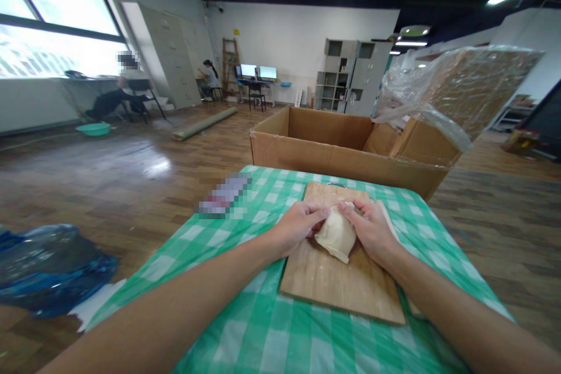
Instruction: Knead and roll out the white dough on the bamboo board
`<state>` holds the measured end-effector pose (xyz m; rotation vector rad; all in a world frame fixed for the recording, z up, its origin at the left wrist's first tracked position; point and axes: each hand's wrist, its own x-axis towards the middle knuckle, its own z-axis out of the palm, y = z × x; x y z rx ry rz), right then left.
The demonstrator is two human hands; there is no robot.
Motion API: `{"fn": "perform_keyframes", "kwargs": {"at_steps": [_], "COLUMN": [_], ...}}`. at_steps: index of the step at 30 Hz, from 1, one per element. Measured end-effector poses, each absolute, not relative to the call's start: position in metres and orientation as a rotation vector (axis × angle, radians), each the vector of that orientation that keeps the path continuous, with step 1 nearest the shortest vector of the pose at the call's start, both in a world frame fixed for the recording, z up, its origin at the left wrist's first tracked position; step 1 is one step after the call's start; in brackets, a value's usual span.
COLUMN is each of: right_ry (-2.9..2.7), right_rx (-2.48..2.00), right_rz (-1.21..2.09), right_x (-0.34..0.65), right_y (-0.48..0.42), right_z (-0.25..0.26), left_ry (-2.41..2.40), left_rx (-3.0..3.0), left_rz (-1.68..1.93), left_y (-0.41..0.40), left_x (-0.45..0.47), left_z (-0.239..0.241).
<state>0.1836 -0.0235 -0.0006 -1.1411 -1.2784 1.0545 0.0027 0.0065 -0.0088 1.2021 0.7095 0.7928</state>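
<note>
A pale piece of folded dough [336,236], shaped like a large dumpling, is held just over the wooden cutting board [337,291]. My left hand [300,223] pinches its upper left edge between thumb and fingers. On the other side, my right hand [372,227] grips the top right edge, thumb laid across the dough. Both sets of fingertips nearly meet at the top of the dough, and some fingers are hidden behind it. Beneath the board lies a green and white checked tablecloth [245,318].
A blurred flat object [224,194] lies at the table's left edge. Behind the table stands a big open cardboard box [315,149] with plastic wrap [421,90]. A blue plastic bag [56,269] is on the floor at left. Two people sit at desks farther back.
</note>
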Motion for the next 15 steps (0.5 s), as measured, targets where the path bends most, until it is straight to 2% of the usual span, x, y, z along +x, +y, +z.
{"fn": "perform_keyframes", "kwargs": {"at_steps": [9, 12, 15], "right_ry": [-1.463, -1.559, -1.594], "right_rx": [-1.168, -1.257, -1.295], "right_rz": [1.077, 0.933, 0.71], "right_x": [0.1881, 0.1904, 0.1928], "right_y": [-0.0193, -0.0173, -0.0165], "right_z": [-0.0093, -0.01, -0.0061], "left_ry": [0.906, 0.913, 0.807], "left_rx": [1.412, 1.42, 1.291], "left_rz": [0.912, 0.9, 0.711], "left_y": [0.0023, 0.0014, 0.0005], "left_x": [0.0014, 0.0023, 0.002], "left_z": [-0.0118, -0.0106, -0.0062]}}
